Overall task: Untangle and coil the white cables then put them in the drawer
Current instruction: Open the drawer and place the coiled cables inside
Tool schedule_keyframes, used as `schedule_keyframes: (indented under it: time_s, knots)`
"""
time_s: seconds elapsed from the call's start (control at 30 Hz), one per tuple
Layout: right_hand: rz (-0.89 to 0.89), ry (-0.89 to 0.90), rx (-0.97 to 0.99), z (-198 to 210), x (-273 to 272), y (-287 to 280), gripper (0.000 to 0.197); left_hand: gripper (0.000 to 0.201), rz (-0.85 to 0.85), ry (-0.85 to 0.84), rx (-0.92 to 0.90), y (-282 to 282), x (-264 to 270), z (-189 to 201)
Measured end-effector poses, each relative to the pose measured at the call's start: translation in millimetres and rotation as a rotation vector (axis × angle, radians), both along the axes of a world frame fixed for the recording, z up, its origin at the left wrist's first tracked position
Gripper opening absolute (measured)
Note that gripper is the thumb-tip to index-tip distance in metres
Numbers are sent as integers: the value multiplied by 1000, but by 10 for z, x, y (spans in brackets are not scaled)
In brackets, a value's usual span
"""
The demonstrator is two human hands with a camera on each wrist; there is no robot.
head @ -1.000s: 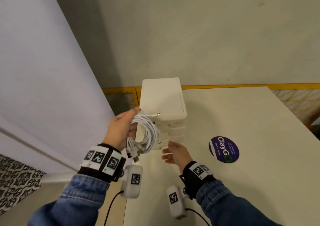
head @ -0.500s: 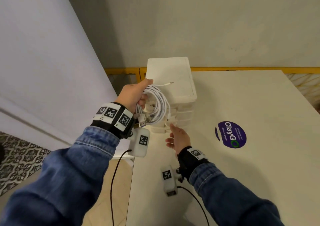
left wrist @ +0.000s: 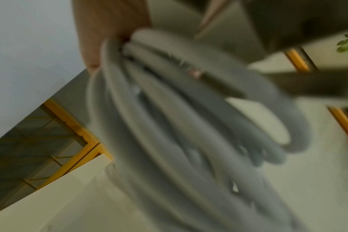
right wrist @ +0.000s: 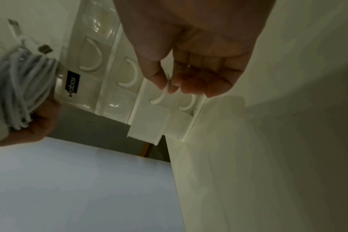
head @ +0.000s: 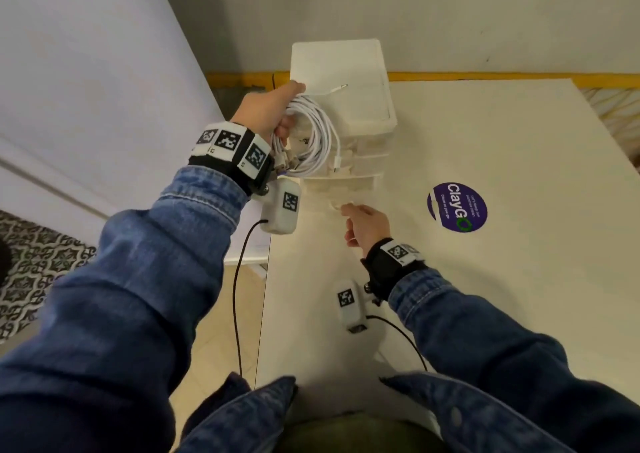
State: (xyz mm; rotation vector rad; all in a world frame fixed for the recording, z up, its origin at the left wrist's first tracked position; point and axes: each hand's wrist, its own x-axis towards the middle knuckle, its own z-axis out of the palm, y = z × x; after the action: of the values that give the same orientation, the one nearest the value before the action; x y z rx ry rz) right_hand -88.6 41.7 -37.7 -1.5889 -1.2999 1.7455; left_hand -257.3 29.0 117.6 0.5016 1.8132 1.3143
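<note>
My left hand [head: 287, 113] grips a coil of white cables [head: 313, 133] and holds it in the air against the front of a white drawer unit [head: 341, 71]. One plug end lies on the unit's top. In the left wrist view the cable loops [left wrist: 169, 125] are blurred and fill the frame. My right hand [head: 349, 210] is lower down, in front of the unit. Its thumb and forefinger [right wrist: 169, 84] pinch the curved handle [right wrist: 157, 98] of the second drawer from the bottom [right wrist: 147, 125], which stands out slightly from the unit [right wrist: 109, 47].
The unit stands at the back left corner of a white table [head: 485, 314]. A round purple sticker [head: 457, 207] lies to its right. A pale wall panel [head: 86, 71] rises close on the left, and a yellow rail [head: 485, 77] runs behind the table.
My left hand has lifted the coil up beside the top of the unit. My right hand reached the unit's front, took a drawer handle and drew that drawer out a little.
</note>
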Motion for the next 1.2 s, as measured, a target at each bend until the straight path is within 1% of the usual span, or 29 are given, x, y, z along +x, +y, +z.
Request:
schedule_keyframes:
  time_s: [0.17, 0.27, 0.5, 0.57, 0.63, 0.7, 0.73, 0.77, 0.8, 0.87, 0.9, 0.93, 0.97, 1.0, 1.03, 1.07, 1.1, 1.13, 1.2]
  knots:
    - [27, 11, -12, -8, 214, -232, 16, 24, -6, -6, 33, -26, 16, -28]
    - [33, 13, -2, -14, 310, -369, 17, 25, -23, -12, 41, -27, 24, -38]
    - [64, -13, 32, -17, 388, -525, 21, 29, 1, 25, 75, -34, 33, -22]
    - [104, -38, 40, 2, 452, -532, 28, 29, -4, 78, 82, -59, 45, -10]
    - [140, -84, 32, 42, 544, -516, 46, 27, -29, 131, 128, -105, 80, -5]
    - [127, -101, 17, 89, 634, -474, 59, 25, -57, 95, 208, -169, 158, -53]
    - [101, -97, 33, 118, 660, -444, 61, 26, -68, 71, 227, -203, 205, -94]
    - [61, -94, 85, 160, 677, -409, 60, 27, -77, 65, 224, -234, 257, -152]
    - [16, -96, 185, 200, 684, -360, 56, 27, -87, 70, 211, -256, 315, -218]
    - [-68, -83, 463, 307, 682, -238, 40, 27, -117, 58, 195, -274, 433, -382]
    - [-92, -53, 596, 371, 673, -172, 30, 26, -125, 38, 182, -267, 489, -472]
    - [-85, -31, 711, 435, 663, -109, 25, 26, -124, 17, 163, -254, 538, -546]
    - [-38, -40, 807, 493, 644, -41, 29, 27, -114, -4, 136, -227, 575, -632]
    - [46, -76, 877, 523, 613, 32, 36, 28, -96, -28, 105, -198, 603, -701]
    - [156, -115, 901, 532, 574, 97, 43, 30, -76, -51, 72, -164, 621, -772]
    - [269, -148, 876, 528, 531, 148, 49, 32, -50, -74, 39, -135, 623, -842]
    - [358, -162, 811, 525, 492, 182, 53, 35, -25, -95, 3, -114, 618, -907]
    - [414, -174, 744, 495, 465, 212, 56, 40, -10, -116, -35, -100, 611, -961]
    - [427, -217, 709, 422, 450, 245, 54, 50, -27, -155, -74, -77, 591, -1065]
